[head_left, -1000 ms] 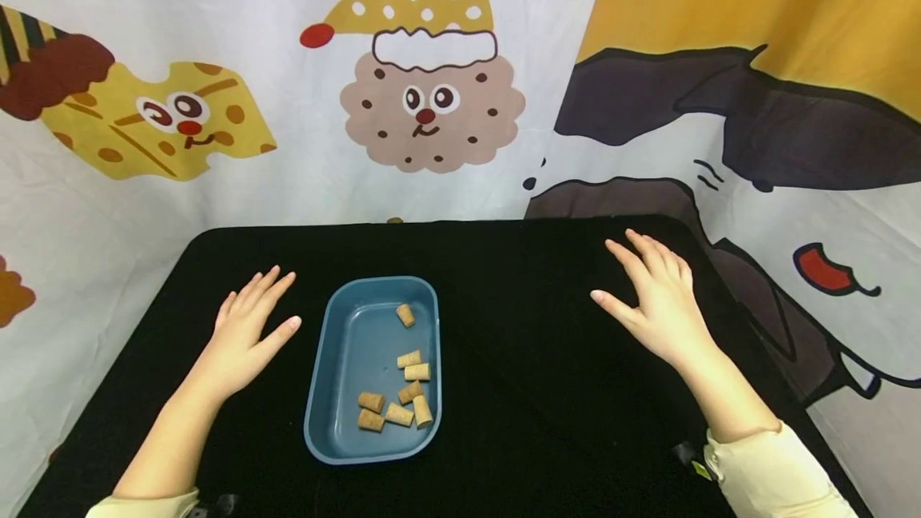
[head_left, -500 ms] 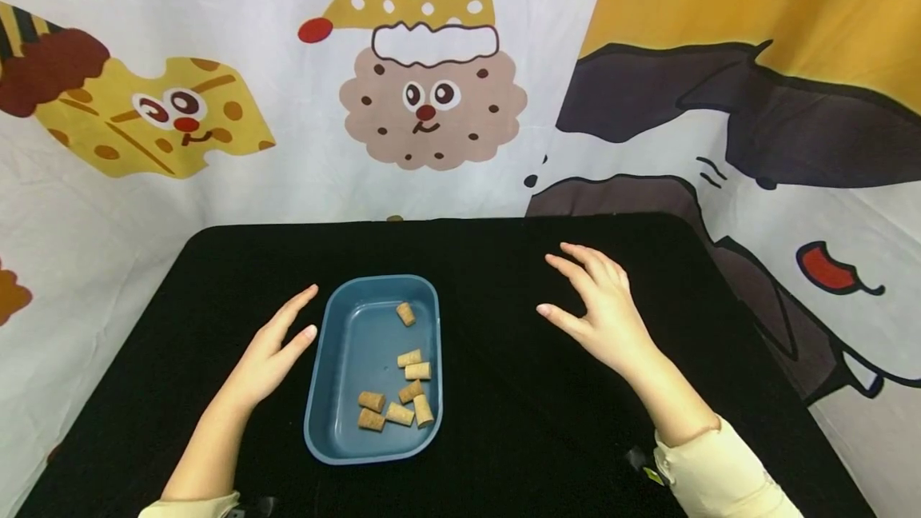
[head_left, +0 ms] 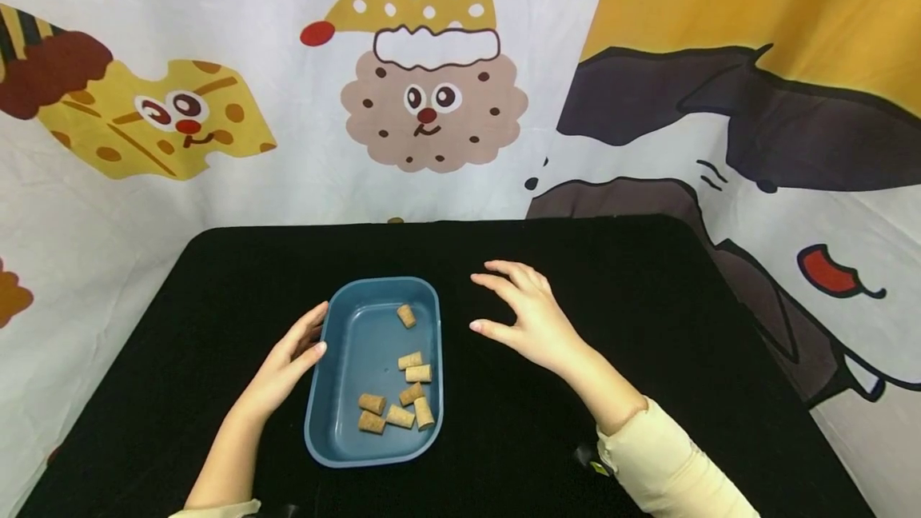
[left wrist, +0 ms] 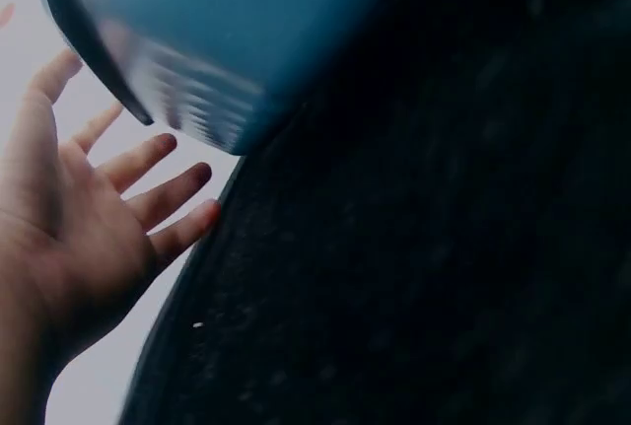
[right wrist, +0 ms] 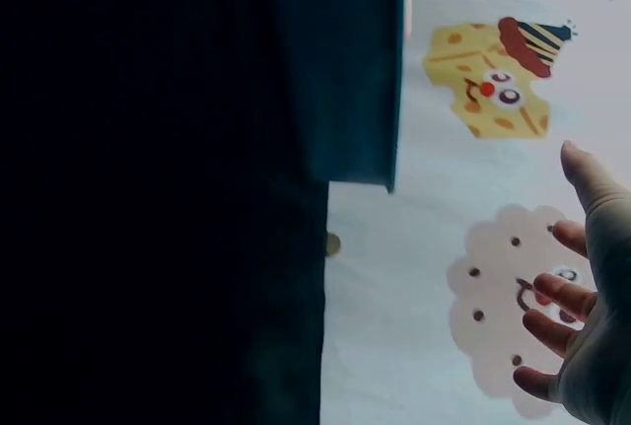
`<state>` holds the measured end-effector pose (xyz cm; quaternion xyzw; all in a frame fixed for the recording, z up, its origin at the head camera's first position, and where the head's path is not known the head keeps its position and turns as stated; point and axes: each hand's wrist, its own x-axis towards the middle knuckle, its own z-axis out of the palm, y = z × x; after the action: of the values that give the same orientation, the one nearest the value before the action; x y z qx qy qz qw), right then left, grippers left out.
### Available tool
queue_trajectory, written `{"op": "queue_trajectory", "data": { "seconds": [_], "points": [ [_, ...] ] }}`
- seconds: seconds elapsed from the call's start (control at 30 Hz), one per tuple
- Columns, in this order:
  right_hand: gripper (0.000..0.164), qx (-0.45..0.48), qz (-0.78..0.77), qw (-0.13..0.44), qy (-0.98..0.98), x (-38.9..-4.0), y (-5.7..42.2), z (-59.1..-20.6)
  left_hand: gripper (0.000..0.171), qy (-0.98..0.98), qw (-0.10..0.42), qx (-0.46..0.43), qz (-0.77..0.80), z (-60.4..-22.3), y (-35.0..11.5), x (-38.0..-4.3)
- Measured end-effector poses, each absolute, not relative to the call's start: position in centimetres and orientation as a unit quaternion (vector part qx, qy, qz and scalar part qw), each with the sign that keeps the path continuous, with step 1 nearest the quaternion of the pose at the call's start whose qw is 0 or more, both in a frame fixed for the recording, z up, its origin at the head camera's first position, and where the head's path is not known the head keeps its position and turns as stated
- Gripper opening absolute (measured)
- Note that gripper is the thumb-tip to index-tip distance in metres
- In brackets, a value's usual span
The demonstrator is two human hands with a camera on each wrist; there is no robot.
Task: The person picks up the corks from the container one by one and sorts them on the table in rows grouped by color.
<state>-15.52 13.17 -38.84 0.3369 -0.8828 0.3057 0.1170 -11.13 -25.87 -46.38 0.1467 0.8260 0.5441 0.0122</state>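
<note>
A blue rectangular tray (head_left: 332, 430) with rounded corners stands on the black tabletop. Inside it lie several corks (head_left: 399, 416), most of them near its front right, one alone toward the back. My left hand (head_left: 282, 366) is at the tray's left side, fingertips and thumb right at the rim. In the left wrist view its fingers (left wrist: 138, 164) are spread beside the tray wall (left wrist: 212, 90). To the right of the tray my right hand (head_left: 528, 318) hovers apart from it, holding nothing, thumb and fingers spread toward the tray.
A black cloth (head_left: 504, 438) covers the table. Behind and beside it hangs a white curtain (head_left: 302, 190) printed with cartoon food figures. Near the right cuff is a small dark object (head_left: 586, 456) with a yellow-green tag.
Both hands have moved inward toward the tray: the left from the far left to the rim, the right a long way leftward. Tray and corks have stayed in place.
</note>
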Motion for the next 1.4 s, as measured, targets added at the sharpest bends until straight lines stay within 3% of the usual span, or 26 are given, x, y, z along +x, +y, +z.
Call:
{"op": "queue_trajectory", "data": {
  "seconds": [0.8,1.4],
  "points": [
    [0.053,0.378,0.278,0.008,-0.883,-18.4,5.7,-41.8,0.053,0.784,0.048,0.119,0.607,-48.6,-27.1,-10.9],
    [0.046,0.357,0.224,-0.053,-0.905,-21.0,3.0,-42.2,0.055,0.781,0.053,0.122,0.611,-48.4,-27.0,-11.1]
  ]
}}
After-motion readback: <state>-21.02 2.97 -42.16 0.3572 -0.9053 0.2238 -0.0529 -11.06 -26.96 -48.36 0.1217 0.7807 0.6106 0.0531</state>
